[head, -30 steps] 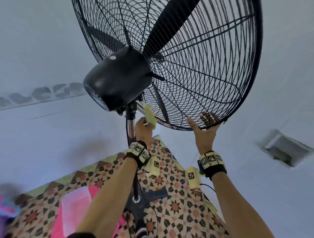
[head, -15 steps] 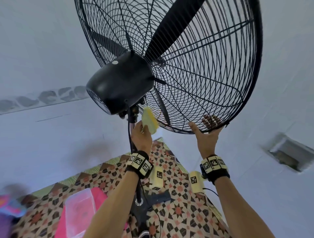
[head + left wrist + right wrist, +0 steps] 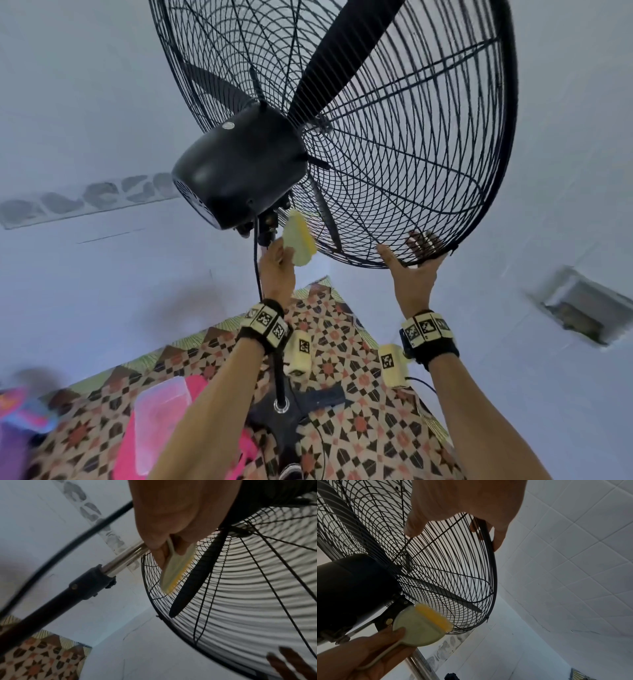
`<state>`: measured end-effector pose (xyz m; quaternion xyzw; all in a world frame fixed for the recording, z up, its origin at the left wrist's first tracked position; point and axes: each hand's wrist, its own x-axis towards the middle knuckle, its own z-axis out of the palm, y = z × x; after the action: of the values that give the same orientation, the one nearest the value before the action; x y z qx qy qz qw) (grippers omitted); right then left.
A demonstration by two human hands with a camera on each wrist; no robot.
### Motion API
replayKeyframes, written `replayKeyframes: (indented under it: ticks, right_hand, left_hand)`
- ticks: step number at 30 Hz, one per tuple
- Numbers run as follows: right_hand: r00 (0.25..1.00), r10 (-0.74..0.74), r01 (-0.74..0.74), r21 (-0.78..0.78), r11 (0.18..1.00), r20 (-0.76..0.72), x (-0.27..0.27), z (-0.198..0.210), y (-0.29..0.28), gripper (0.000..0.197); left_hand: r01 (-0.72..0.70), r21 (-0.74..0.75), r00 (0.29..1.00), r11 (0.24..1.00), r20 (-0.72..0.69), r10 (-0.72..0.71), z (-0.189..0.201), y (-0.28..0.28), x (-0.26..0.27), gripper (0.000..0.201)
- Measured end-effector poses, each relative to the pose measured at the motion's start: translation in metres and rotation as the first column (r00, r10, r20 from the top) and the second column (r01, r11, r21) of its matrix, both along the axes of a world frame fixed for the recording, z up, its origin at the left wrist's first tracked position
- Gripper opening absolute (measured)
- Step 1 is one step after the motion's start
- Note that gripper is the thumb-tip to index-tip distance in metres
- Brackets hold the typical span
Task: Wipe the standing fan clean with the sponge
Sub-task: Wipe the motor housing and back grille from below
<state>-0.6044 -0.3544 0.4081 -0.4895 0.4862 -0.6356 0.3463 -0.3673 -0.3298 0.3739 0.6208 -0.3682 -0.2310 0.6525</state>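
Observation:
A black standing fan [image 3: 239, 168] rises above me, its wire cage [image 3: 394, 137] tilted overhead. My left hand [image 3: 277, 267] grips the handle of a pale sponge [image 3: 299, 240] with a yellow face, held against the lower rear of the cage beside the motor housing. The left wrist view shows the sponge [image 3: 175, 573] edge-on against the cage wires [image 3: 240, 588]; the right wrist view shows the sponge [image 3: 423, 626] below the motor [image 3: 351, 585]. My right hand [image 3: 411, 270] clasps the cage's bottom rim, fingers curled over the rim [image 3: 489, 536] on the far side.
The fan's pole [image 3: 279, 377] and black cable [image 3: 257, 260] run down to a base [image 3: 291, 421] on a patterned floor [image 3: 359, 411]. A pink tub with a clear lid [image 3: 157, 425] sits at the lower left. White tiled walls surround the fan.
The sponge has slid slightly down and right along the rear of the cage, turning its flat side toward me. My right hand has kept its hold on the rim.

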Motion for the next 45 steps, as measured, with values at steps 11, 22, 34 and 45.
replayKeyframes:
  ticks: [11,22,34,45]
  right_hand:
    - [1.000,0.000,0.000,-0.009,1.000,-0.025,0.000,0.005,0.005,0.129]
    - [1.000,-0.005,0.005,0.005,1.000,-0.025,-0.002,0.003,0.004,0.128]
    - [0.999,-0.006,0.005,-0.045,0.999,-0.038,-0.002,0.007,0.009,0.107]
    - [0.999,0.012,-0.013,-0.018,1.000,-0.040,-0.006,0.006,0.004,0.135]
  left_hand:
    - [0.167,-0.012,0.969,0.986,-0.183,-0.166,0.018,0.008,0.017,0.039]
    - [0.287,-0.044,0.941,0.957,-0.176,-0.290,0.018,0.014,0.007,0.031]
    - [0.135,-0.006,0.983,0.991,0.125,-0.133,0.046,0.008,0.004,0.034]
    - [0.239,-0.044,0.971,0.970,-0.022,-0.240,0.053,0.011,0.012,0.026]
